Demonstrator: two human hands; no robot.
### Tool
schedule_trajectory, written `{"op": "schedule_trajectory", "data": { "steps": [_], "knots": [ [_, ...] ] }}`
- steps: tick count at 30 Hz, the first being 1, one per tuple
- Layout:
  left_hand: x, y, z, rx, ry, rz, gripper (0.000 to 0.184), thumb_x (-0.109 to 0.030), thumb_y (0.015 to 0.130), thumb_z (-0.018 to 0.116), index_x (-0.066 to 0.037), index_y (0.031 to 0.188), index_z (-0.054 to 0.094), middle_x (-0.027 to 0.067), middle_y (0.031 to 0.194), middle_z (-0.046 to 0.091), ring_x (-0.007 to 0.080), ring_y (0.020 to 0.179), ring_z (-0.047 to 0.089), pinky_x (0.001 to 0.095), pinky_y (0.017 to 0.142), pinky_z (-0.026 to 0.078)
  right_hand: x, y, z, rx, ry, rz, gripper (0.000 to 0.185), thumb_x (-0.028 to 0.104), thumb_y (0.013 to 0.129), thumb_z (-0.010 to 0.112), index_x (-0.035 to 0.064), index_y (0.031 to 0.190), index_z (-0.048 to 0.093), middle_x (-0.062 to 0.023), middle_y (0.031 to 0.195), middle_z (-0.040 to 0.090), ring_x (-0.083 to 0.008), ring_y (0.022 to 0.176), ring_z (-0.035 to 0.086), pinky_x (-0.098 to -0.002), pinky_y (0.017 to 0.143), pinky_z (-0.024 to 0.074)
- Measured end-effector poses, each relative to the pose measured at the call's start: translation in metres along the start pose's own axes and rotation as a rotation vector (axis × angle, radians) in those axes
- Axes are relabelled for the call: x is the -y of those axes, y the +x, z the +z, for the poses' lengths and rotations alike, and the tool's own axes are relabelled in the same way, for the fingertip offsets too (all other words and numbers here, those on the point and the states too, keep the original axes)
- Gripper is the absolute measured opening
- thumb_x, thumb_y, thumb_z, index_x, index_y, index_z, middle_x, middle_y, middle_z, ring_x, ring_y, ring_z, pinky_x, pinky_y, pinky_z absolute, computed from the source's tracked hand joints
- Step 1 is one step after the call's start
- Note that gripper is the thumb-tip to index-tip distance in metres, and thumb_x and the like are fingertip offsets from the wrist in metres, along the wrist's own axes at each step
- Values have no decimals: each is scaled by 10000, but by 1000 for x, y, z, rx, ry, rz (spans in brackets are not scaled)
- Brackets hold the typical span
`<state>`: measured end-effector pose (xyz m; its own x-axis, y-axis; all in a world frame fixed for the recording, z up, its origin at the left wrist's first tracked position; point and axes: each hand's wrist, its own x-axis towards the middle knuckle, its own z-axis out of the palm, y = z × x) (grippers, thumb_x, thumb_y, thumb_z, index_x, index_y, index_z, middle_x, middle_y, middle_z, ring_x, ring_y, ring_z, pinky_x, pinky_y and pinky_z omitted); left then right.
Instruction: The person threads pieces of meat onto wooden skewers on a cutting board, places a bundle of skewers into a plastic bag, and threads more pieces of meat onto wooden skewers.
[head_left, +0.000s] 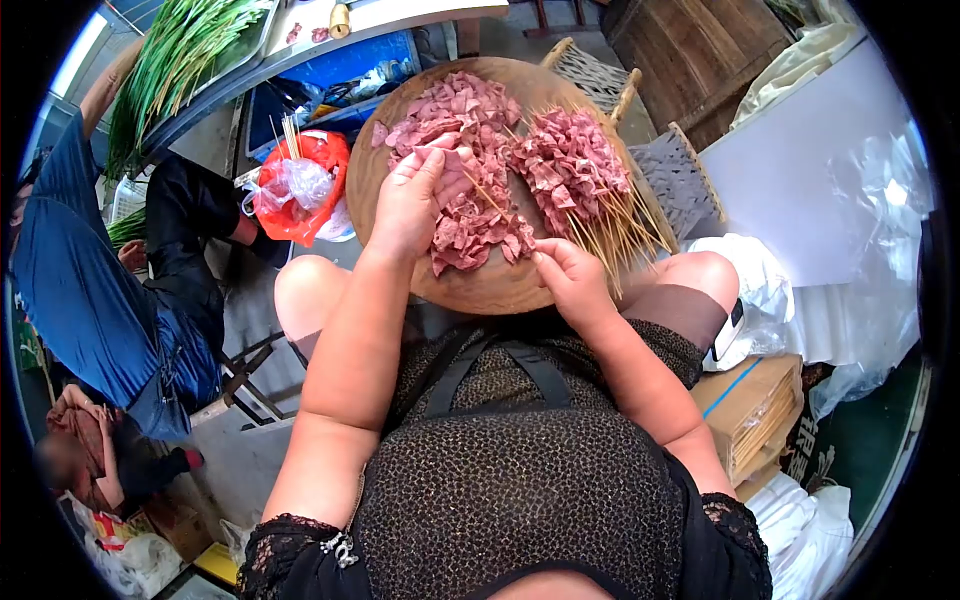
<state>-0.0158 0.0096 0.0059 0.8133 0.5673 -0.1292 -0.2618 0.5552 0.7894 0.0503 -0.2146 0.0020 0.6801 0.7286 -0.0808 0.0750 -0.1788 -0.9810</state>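
A round wooden board (400,90) carries a loose pile of thin raw meat slices (465,105). My left hand (408,200) is over the pile's left side, its thumb and fingers pinched on a meat slice (455,172). In my right hand (573,277), near the board's front edge, is a bamboo skewer (488,195) with meat bunched at its lower end beside my fingertips. The skewer's bare tip points up and left toward the slice. Finished-looking meat skewers (570,160) lie heaped on the right, their bare sticks (620,235) fanning toward my right knee.
Left of the board, a red plastic bag (325,185) holds upright sticks and clear plastic. Another person in blue clothing (90,270) sits by a table with green stalks (185,65). A woven stool (590,75) and a cardboard box (750,410) are on the right.
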Motion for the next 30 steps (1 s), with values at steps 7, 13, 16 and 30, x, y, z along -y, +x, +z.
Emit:
{"op": "schedule_trajectory", "data": {
  "steps": [7,13,16,30],
  "knots": [
    [-9,-3,1,107,18,-144,235,-153,937,487,-10,1115,543,137,1021,636,218,901,641,336,785,542,-7,-2,-9,0,-76,4,188,107,871,565,-5,1009,625,-45,836,646,-80,742,562,-231,690,462],
    [-12,-6,4,71,64,-230,232,-130,925,505,4,1110,544,141,976,643,229,878,646,344,772,546,-6,0,-15,15,-142,-53,189,108,866,569,1,1011,627,-60,845,649,-95,747,575,-235,693,464],
    [-13,-7,5,106,91,-237,237,-136,919,518,1,1111,543,136,968,644,231,877,647,352,781,545,-6,-1,-14,17,-145,-62,187,110,867,569,2,1008,626,-54,835,643,-94,736,570,-236,685,463],
    [-4,-8,13,87,54,-160,295,-202,942,486,-16,1170,505,119,1062,629,217,980,625,326,807,535,-2,-2,-6,41,36,50,188,105,888,554,-14,1022,610,15,754,579,-42,656,490,-201,610,428]
  ]
}}
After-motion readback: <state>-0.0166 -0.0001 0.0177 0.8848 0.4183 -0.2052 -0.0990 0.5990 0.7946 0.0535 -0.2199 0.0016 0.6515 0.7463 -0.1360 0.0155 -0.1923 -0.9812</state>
